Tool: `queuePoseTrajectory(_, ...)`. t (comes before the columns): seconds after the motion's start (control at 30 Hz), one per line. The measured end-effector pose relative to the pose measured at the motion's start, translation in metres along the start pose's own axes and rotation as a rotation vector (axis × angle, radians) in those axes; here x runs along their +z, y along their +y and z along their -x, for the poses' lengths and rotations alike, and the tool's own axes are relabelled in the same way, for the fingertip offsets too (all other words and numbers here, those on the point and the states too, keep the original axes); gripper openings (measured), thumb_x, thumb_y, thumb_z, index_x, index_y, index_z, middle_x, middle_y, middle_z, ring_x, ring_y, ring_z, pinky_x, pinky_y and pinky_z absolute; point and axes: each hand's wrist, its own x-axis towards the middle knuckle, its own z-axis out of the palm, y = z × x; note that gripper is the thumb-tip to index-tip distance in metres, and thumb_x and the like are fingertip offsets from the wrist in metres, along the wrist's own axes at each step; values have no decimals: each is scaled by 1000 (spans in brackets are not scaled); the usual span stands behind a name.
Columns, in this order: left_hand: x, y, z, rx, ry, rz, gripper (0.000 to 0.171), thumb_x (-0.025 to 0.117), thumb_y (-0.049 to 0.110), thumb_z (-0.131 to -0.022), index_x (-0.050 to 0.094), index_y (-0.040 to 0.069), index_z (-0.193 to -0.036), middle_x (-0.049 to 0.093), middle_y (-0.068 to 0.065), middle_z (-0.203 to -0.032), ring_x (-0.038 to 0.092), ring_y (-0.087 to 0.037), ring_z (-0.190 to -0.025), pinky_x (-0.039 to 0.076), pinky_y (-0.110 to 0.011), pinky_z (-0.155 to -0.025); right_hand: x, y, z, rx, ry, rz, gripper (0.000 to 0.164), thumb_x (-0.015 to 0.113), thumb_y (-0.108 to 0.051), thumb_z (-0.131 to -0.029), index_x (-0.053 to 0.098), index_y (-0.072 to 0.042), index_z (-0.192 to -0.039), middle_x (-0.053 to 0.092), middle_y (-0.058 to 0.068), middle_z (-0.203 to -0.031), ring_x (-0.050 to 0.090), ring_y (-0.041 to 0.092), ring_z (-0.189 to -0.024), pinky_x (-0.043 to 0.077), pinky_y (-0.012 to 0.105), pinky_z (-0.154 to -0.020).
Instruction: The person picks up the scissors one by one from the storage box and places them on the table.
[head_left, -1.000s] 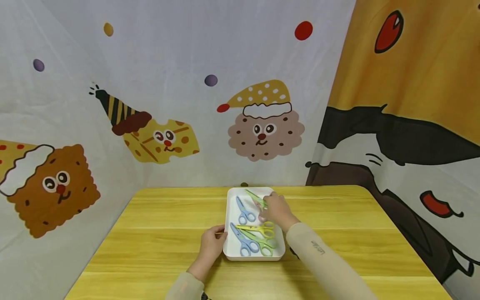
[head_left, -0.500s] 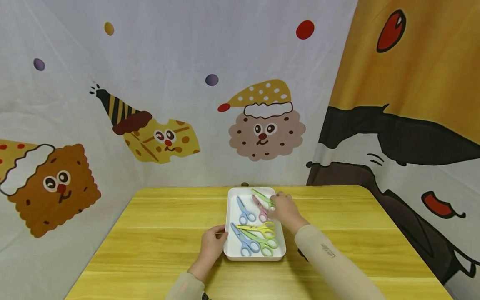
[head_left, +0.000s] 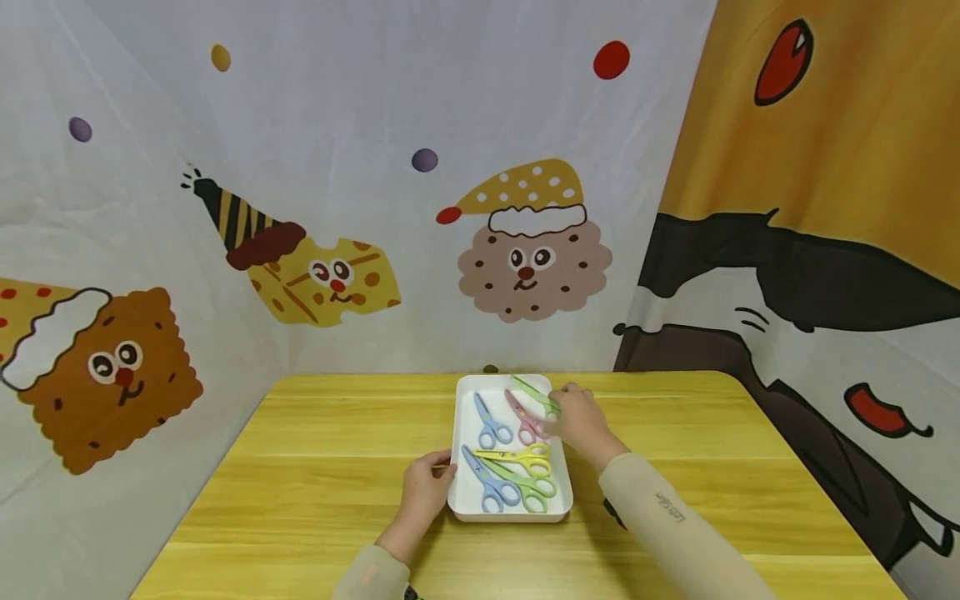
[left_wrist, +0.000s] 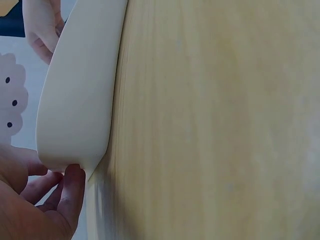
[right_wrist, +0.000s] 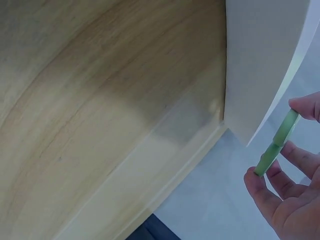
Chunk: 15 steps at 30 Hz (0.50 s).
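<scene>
My right hand (head_left: 587, 421) pinches a pair of green scissors (right_wrist: 276, 142) by the handle, between thumb and fingertips, at the far right corner of a white tray (head_left: 510, 517). Their blades point toward the tray's far edge. Just left of them lie pink scissors (head_left: 516, 402). Blue scissors (head_left: 482, 408) rest at the tray's upper left. In the near half, yellow scissors (head_left: 491, 455), more green scissors (head_left: 504, 473) and more blue scissors (head_left: 476, 464) overlap. At the tray's left side, my left hand (head_left: 427, 487) grips the wall, with thumb and fingers touching it in the left wrist view.
The tray stands on a yellow wood-grain table (head_left: 322, 500), near its far edge. Behind it hangs a white cloth (head_left: 337, 125) printed with cartoon biscuits and cheese. An orange and black print (head_left: 825, 167) covers the right side.
My right hand has moved to the right with the green scissors, from over the pink scissors to the tray's right side. More of the pink scissors now shows. My left hand stays put.
</scene>
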Motion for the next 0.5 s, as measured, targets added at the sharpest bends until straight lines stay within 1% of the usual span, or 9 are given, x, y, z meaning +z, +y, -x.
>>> queuePoseTrajectory(0.17,0,-1,0,6,2,3,26,64,3,-87,67,-2,-112,68,-18,-107,65,-23,-87,57,-29,-70,-2,5,1,-2,5,-10,64,81,-28,-73,59,-3,-127,51,22,-129,49,41,-111,46,55,-93)
queuePoseTrajectory(0.33,1,-2,0,19,3,1,26,64,3,-87,67,-3,-111,68,-19,-106,66,-23,-87,57,-29,-70,-4,8,2,2,18,-13,63,81,-27,-72,59,-2,-125,54,20,-123,51,39,-106,47,52,-92)
queuePoseTrajectory(0.5,0,-1,0,19,4,3,26,64,3,-87,67,-3,-111,68,-19,-107,66,-23,-87,57,-29,-70,-6,14,1,14,31,-15,61,78,-26,-73,59,-2,-125,53,22,-125,50,40,-109,46,53,-93)
